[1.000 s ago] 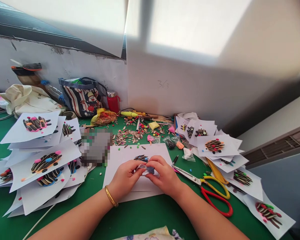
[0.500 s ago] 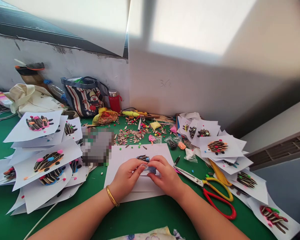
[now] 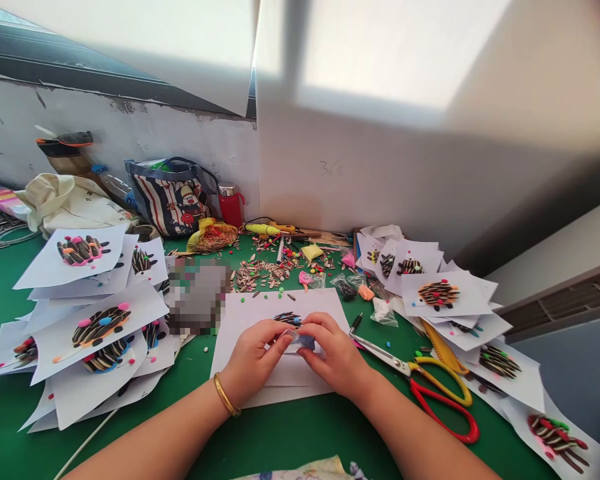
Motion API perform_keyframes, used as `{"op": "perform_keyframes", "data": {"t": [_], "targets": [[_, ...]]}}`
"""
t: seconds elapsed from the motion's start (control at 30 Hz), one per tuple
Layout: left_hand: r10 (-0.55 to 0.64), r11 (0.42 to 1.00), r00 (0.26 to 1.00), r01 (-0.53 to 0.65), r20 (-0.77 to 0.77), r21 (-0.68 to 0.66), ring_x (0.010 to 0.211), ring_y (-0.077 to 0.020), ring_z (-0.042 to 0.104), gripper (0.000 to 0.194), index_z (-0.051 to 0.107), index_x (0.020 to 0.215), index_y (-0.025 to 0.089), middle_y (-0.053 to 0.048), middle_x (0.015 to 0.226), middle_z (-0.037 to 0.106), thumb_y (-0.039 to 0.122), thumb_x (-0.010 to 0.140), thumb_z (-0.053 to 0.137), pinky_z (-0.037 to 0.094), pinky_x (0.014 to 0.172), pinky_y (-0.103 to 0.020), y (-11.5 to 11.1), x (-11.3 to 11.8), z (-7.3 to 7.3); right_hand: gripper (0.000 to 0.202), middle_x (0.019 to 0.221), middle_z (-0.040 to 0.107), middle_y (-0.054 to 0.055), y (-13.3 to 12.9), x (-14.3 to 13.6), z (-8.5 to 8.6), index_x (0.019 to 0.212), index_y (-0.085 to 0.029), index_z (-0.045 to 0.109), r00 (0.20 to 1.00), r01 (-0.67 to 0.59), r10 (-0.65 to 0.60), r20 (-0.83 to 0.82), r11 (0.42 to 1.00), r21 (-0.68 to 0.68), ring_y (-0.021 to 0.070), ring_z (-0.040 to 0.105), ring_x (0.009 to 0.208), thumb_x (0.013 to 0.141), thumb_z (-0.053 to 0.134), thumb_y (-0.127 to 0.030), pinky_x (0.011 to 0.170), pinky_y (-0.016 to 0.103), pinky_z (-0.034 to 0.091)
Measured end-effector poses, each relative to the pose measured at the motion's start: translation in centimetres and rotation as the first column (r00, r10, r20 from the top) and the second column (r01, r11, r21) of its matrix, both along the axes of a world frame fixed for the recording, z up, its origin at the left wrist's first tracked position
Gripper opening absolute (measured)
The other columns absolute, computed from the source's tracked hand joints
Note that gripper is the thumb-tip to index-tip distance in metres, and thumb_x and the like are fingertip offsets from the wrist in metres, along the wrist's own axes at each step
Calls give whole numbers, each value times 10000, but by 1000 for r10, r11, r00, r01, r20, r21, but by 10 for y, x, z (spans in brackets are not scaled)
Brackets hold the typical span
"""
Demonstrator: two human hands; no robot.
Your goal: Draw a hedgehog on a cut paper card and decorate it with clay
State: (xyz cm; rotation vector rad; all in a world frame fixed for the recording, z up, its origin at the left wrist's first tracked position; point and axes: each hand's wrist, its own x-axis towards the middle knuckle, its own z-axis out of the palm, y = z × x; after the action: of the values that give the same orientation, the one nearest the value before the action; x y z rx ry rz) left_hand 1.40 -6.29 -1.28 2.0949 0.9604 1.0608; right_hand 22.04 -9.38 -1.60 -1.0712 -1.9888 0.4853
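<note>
Here: your left hand (image 3: 257, 350), fingertips pinching clear packet (image 3: 305, 341) at left end; packet, bluish inside, over white sheet (image 3: 243, 317), probably light, soft, slippery, best held by edges; your right hand (image 3: 334, 348), fingers closed on right end.

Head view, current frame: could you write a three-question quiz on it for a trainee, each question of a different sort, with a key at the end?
1. Multiple choice: what do the left hand and the right hand hold between their fingers?
a) a red bottle
b) a small plastic bag
c) a pen

2. Short answer: which wrist wears the gold bracelet?

3. True or false: the red handle of the scissors lies nearer to the person than the yellow handle.

Key: 1. b; 2. the left; 3. true.
</note>
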Motion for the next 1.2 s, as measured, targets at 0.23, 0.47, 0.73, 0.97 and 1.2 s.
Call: {"op": "perform_keyframes", "data": {"t": [0.23,0.47,0.73,0.97,1.2], "targets": [[5,1000,1000,-5,-2,-7,841,-167,687,218,707,999,222,-42,920,752,357,956,542,547,753,-289,-1,1,3,321,1155,579,88,0,1,0,1157,-268,589,1000,8,-8,24,1000,-11,217,616,1045,859,626,-153,900,376,566],[-5,1000,1000,5,-13,5,844,-166,681,218,702,1027,222,-45,928,747,351,956,541,543,743,-283,-1,0,3,321,1169,571,94,0,2,2,1163,-265,585,999,16,-17,49,1000,11,221,608,1047,866,621,-149,902,393,560],[9,1000,1000,-9,-10,-28,842,-172,674,243,687,1100,222,-55,958,741,345,943,549,554,748,-295,0,-1,2,279,1243,581,113,8,17,6,1197,-260,600,979,110,-125,163,989,98,247,601,1091,938,533,-180,911,428,544],[15,999,999,-13,29,-52,865,-180,687,269,678,1105,211,-57,913,742,346,976,484,558,792,-322,1,-2,-2,213,1166,650,121,30,83,7,1080,-201,656,757,479,-510,408,858,185,296,599,1091,915,523,-181,947,480,486],[-8,998,1000,10,26,-57,849,-160,675,261,664,1115,215,-41,895,730,331,989,468,542,798,-309,0,-2,-3,296,1263,623,120,28,96,6,1161,-202,670,591,640,-637,495,744,192,317,583,1114,881,580,-236,919,490,472]]}}
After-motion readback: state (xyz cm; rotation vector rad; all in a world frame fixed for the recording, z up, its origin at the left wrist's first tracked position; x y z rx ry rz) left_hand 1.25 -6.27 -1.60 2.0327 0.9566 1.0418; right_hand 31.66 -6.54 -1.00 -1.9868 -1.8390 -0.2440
